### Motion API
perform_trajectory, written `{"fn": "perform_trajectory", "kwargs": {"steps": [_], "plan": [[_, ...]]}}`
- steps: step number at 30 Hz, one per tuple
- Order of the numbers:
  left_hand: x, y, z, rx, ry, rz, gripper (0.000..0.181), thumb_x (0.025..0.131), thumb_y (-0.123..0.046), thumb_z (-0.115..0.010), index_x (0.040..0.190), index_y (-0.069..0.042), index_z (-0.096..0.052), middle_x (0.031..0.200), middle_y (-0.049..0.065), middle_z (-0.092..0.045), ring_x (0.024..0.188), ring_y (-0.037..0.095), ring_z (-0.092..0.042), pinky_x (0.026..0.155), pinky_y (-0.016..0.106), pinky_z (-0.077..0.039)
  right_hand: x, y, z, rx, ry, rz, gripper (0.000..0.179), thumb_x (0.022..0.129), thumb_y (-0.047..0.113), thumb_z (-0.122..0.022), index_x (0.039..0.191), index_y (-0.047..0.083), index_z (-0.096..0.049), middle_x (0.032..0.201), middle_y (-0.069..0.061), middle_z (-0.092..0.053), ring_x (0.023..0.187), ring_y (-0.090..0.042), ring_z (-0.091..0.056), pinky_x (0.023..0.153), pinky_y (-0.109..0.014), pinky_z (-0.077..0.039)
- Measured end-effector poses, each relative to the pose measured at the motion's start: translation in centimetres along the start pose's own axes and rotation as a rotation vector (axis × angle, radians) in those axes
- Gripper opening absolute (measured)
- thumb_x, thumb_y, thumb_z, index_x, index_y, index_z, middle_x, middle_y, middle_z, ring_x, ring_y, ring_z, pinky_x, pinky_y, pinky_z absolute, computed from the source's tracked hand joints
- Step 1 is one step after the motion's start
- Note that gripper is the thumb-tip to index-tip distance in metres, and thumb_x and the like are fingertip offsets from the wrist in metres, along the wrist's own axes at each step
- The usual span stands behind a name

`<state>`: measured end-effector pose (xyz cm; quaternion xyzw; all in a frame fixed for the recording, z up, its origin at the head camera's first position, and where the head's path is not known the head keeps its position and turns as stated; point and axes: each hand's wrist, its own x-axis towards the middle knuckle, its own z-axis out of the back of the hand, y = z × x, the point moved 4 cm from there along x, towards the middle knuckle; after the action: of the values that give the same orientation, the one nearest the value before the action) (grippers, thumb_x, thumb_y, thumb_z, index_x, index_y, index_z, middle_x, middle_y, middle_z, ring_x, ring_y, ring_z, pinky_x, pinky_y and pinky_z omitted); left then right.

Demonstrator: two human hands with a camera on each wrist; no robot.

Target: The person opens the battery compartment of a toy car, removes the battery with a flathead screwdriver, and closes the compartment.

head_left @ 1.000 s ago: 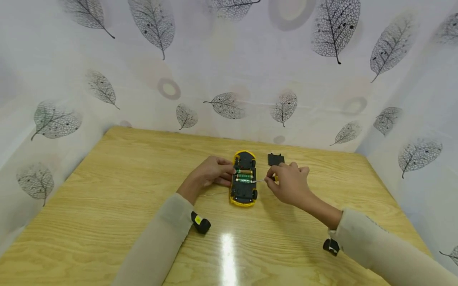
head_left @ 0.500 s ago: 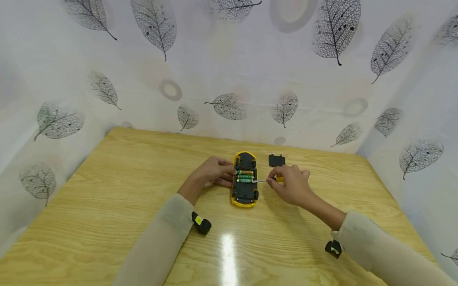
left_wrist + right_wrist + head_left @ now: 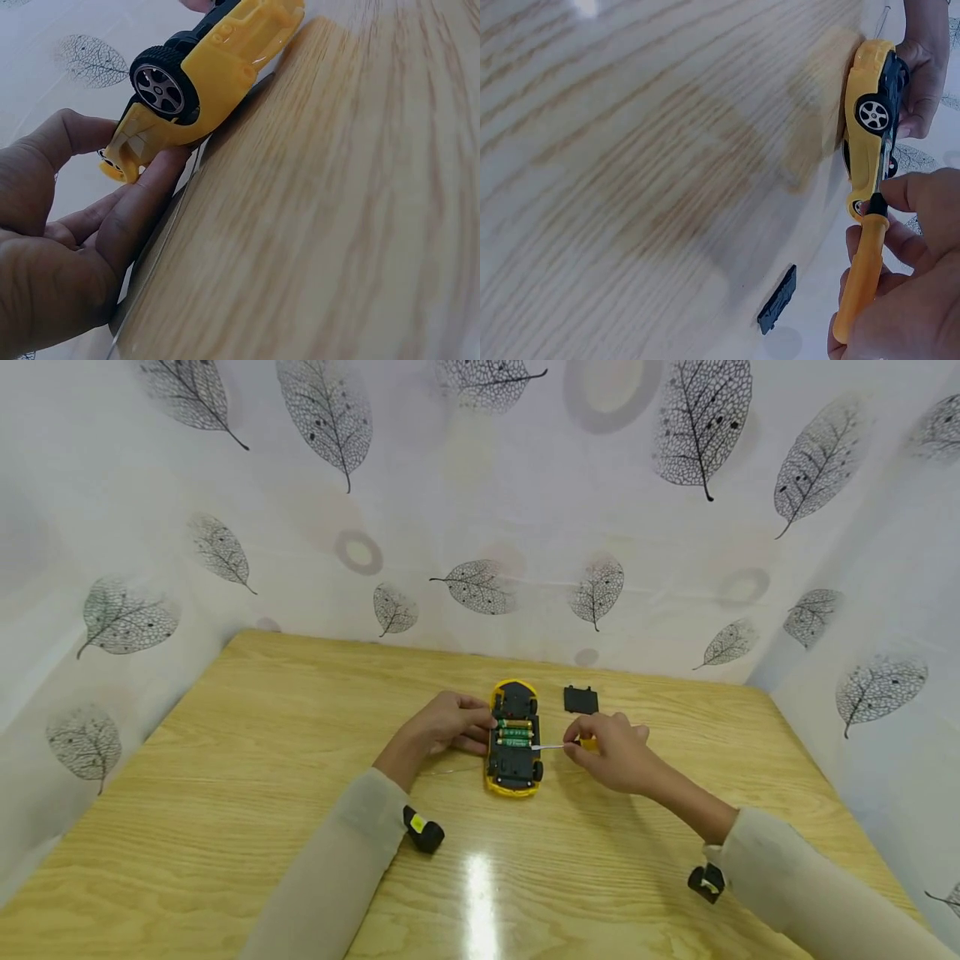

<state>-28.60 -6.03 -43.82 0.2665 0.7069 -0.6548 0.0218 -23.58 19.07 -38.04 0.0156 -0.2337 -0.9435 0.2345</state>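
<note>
A yellow toy car (image 3: pixel 516 766) lies upside down on the table, black underside up. Three green-and-gold batteries (image 3: pixel 515 733) sit side by side in its uncovered compartment. My left hand (image 3: pixel 450 727) holds the car by its left side, the thumb on the upper edge and fingers lower down, as the left wrist view shows. With its thumb and fingers my right hand (image 3: pixel 615 756) grips a screwdriver by its orange handle (image 3: pixel 864 274). The screwdriver's thin metal shaft (image 3: pixel 551 747) points left, its tip at the right end of the battery nearest me.
A black battery cover (image 3: pixel 581 699) lies flat on the table, beyond the right hand. One thin wire-like antenna (image 3: pixel 453 771) stretches left from the car along the wood. Leaf-printed cloth (image 3: pixel 480 485) stands behind the wooden table (image 3: pixel 300 710).
The right hand and screwdriver have shifted slightly right and toward me, and more of the shaft shows. The left hand keeps its hold on the car. The batteries look unmoved.
</note>
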Motion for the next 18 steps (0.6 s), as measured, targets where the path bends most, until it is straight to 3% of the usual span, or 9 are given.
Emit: {"fn": "perform_trajectory", "kwargs": {"steps": [6, 15, 18], "plan": [[0.0, 0.1, 0.0, -0.001, -0.003, 0.005, 0.049, 0.096, -0.005, -0.067, 0.142, 0.006, -0.052, 0.112, 0.022, -0.071, 0.09, 0.028, -0.074, 0.079, 0.042, -0.066, -0.2, 0.0, 0.5, 0.023, 0.051, 0.029, 0.016, 0.096, 0.01, -0.066, 0.108, 0.012, -0.074, 0.099, -0.001, -0.063, 0.087, -0.027, -0.04, 0.07, -0.044, -0.019], [0.0, 0.1, 0.0, 0.007, -0.008, 0.008, 0.048, 0.096, -0.005, -0.067, 0.141, 0.006, -0.053, 0.112, 0.022, -0.072, 0.09, 0.028, -0.074, 0.078, 0.042, -0.066, -0.7, -0.6, 1.6, -0.013, 0.051, 0.061, 0.018, 0.099, 0.011, -0.068, 0.116, 0.012, -0.073, 0.113, -0.005, -0.071, 0.102, -0.029, -0.06, 0.075, -0.046, -0.031], [0.1, 0.1, 0.0, 0.01, -0.006, 0.009, 0.049, 0.097, -0.005, -0.067, 0.142, 0.005, -0.052, 0.113, 0.021, -0.071, 0.09, 0.028, -0.074, 0.079, 0.042, -0.066, -0.6, -0.9, 2.0, -0.016, 0.053, 0.057, 0.019, 0.098, 0.01, -0.069, 0.116, 0.011, -0.073, 0.111, -0.006, -0.071, 0.099, -0.027, -0.064, 0.079, -0.049, -0.042]]}}
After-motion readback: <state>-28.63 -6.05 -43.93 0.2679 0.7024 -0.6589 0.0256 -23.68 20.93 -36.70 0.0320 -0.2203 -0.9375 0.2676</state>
